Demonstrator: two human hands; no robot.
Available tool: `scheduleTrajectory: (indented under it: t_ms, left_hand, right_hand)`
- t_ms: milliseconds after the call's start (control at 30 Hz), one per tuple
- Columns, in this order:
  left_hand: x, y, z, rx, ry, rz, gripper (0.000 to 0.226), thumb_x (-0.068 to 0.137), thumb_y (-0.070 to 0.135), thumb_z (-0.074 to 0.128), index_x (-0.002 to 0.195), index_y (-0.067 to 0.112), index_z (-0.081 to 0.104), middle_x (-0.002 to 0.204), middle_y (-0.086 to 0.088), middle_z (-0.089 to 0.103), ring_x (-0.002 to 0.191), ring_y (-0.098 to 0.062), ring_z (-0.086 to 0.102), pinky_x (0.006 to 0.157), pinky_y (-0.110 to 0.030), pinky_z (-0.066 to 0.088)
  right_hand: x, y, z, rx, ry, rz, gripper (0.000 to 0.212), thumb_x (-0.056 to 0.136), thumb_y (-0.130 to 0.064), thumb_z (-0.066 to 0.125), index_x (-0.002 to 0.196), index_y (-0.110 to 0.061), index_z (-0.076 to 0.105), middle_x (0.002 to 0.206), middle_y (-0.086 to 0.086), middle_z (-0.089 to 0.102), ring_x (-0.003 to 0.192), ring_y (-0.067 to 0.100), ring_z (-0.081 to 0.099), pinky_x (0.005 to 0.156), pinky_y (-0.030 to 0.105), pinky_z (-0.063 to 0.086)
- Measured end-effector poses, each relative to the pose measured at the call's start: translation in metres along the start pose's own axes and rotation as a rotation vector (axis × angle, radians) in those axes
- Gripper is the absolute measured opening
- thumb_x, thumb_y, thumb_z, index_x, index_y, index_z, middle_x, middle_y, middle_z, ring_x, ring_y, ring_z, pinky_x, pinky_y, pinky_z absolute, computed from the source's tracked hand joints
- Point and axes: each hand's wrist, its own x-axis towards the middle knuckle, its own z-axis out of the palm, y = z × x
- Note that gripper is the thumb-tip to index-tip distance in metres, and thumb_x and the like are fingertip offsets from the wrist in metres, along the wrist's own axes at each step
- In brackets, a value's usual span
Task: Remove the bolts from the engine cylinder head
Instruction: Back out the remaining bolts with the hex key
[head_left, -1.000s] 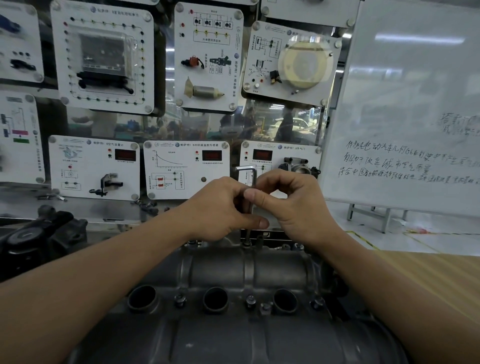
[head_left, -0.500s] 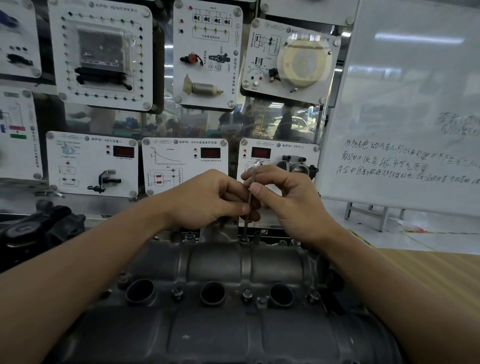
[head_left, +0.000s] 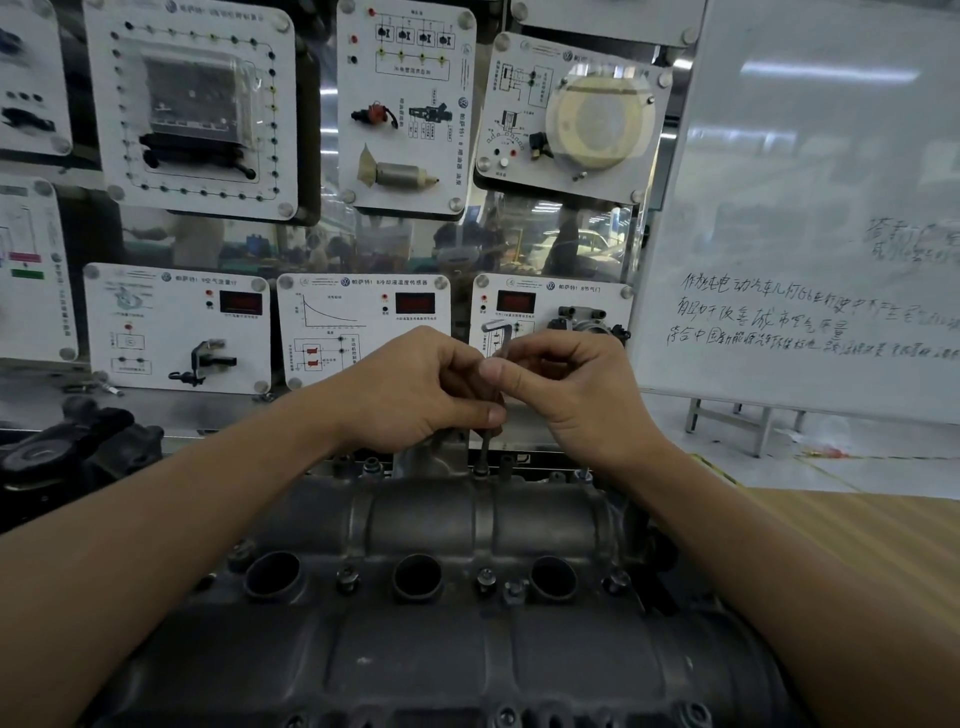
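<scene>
Working a far-edge bolt (head_left: 480, 471) on the head (head_left: 467, 525): left hand (head_left: 415, 384) and right hand (head_left: 569, 392) pinch the hex key (head_left: 487, 446) standing in it; front bolts (head_left: 487, 577) sit in place, most removal looks undone.

Left hand (head_left: 415, 389) and right hand (head_left: 571, 400) pinched an upright hex key (head_left: 487, 446), its tip met a bolt (head_left: 480, 472) at the cylinder head's (head_left: 441, 519) far edge, three round bores (head_left: 418, 577) lay across its middle, display panels (head_left: 176, 327) and whiteboard (head_left: 805, 182) stood behind
</scene>
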Motion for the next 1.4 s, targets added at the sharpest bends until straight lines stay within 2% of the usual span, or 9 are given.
scheduleTrajectory:
  t_ms: [100, 200, 367, 467, 700, 867, 1033, 1200, 1400]
  left_hand:
    - [0.001, -0.001, 0.000, 0.024, 0.007, 0.002, 0.012, 0.081, 0.015, 0.080, 0.088, 0.008, 0.074, 0.080, -0.003, 0.078, 0.078, -0.015, 0.074, 0.077, -0.030, 0.061]
    - [0.001, -0.001, 0.001, 0.026, 0.018, -0.001, 0.013, 0.080, 0.019, 0.082, 0.082, 0.010, 0.072, 0.074, -0.001, 0.076, 0.070, -0.013, 0.071, 0.071, -0.030, 0.057]
    - [-0.002, 0.000, 0.002, -0.030, 0.019, -0.006, 0.024, 0.077, 0.023, 0.082, 0.091, 0.005, 0.073, 0.082, -0.010, 0.077, 0.087, -0.038, 0.071, 0.085, -0.058, 0.056]
    - [-0.006, 0.000, -0.001, -0.103, -0.018, -0.031, 0.036, 0.076, 0.033, 0.075, 0.102, 0.009, 0.075, 0.091, -0.010, 0.078, 0.096, -0.038, 0.071, 0.093, -0.060, 0.052]
    - [-0.005, -0.005, -0.004, -0.070, -0.075, -0.035, 0.017, 0.093, 0.012, 0.065, 0.105, 0.016, 0.077, 0.099, -0.001, 0.079, 0.105, -0.042, 0.068, 0.096, -0.064, 0.048]
    - [-0.003, -0.006, -0.003, -0.051, -0.034, -0.036, 0.009, 0.090, 0.015, 0.071, 0.094, 0.014, 0.079, 0.090, -0.001, 0.080, 0.080, -0.018, 0.075, 0.072, -0.025, 0.058]
    - [0.000, -0.006, 0.000, -0.025, 0.010, 0.003, 0.016, 0.084, 0.018, 0.077, 0.093, 0.005, 0.075, 0.084, -0.007, 0.078, 0.086, -0.034, 0.073, 0.084, -0.048, 0.058]
    - [0.001, -0.005, 0.002, -0.040, 0.013, 0.020, 0.012, 0.081, 0.019, 0.080, 0.086, 0.010, 0.076, 0.078, -0.003, 0.077, 0.074, -0.014, 0.073, 0.069, -0.021, 0.057]
    - [0.000, -0.004, 0.002, -0.065, 0.012, 0.033, 0.015, 0.075, 0.025, 0.082, 0.081, 0.013, 0.074, 0.073, -0.001, 0.076, 0.070, -0.012, 0.071, 0.067, -0.022, 0.057]
  right_hand:
    - [-0.001, 0.000, 0.000, -0.011, 0.016, 0.006, 0.019, 0.075, -0.013, 0.082, 0.085, 0.001, 0.075, 0.079, 0.019, 0.072, 0.068, 0.028, 0.064, 0.074, 0.048, 0.057]
    - [-0.001, 0.001, 0.000, 0.017, 0.021, -0.005, 0.022, 0.074, -0.016, 0.081, 0.086, 0.001, 0.075, 0.082, 0.024, 0.071, 0.076, 0.051, 0.063, 0.074, 0.061, 0.052]
    - [0.001, 0.004, -0.002, -0.005, -0.027, -0.021, 0.019, 0.083, -0.011, 0.075, 0.092, 0.006, 0.073, 0.087, 0.030, 0.069, 0.085, 0.049, 0.062, 0.078, 0.060, 0.052]
    - [0.001, 0.006, -0.002, -0.004, -0.062, -0.024, 0.016, 0.088, -0.008, 0.071, 0.094, 0.007, 0.072, 0.086, 0.030, 0.068, 0.084, 0.048, 0.063, 0.080, 0.058, 0.053]
    - [0.003, 0.009, -0.002, -0.011, -0.143, -0.047, 0.014, 0.095, -0.003, 0.061, 0.101, 0.001, 0.072, 0.076, -0.011, 0.069, 0.072, 0.000, 0.062, 0.069, 0.018, 0.050]
    - [0.001, 0.010, 0.000, -0.037, -0.177, -0.036, 0.018, 0.099, -0.001, 0.053, 0.107, -0.006, 0.068, 0.061, -0.027, 0.063, 0.058, -0.010, 0.059, 0.056, 0.004, 0.042]
    - [-0.001, 0.005, -0.001, -0.027, -0.091, -0.056, 0.014, 0.088, -0.012, 0.072, 0.098, -0.003, 0.075, 0.088, 0.006, 0.077, 0.086, 0.023, 0.073, 0.082, 0.036, 0.060]
    - [-0.002, 0.003, -0.002, -0.015, -0.040, -0.045, 0.020, 0.079, -0.014, 0.079, 0.091, 0.001, 0.075, 0.085, 0.016, 0.075, 0.084, 0.041, 0.069, 0.080, 0.052, 0.058]
    - [-0.001, 0.002, -0.002, -0.034, -0.057, -0.049, 0.009, 0.082, -0.010, 0.077, 0.085, -0.002, 0.075, 0.077, 0.012, 0.073, 0.073, 0.023, 0.067, 0.074, 0.038, 0.057]
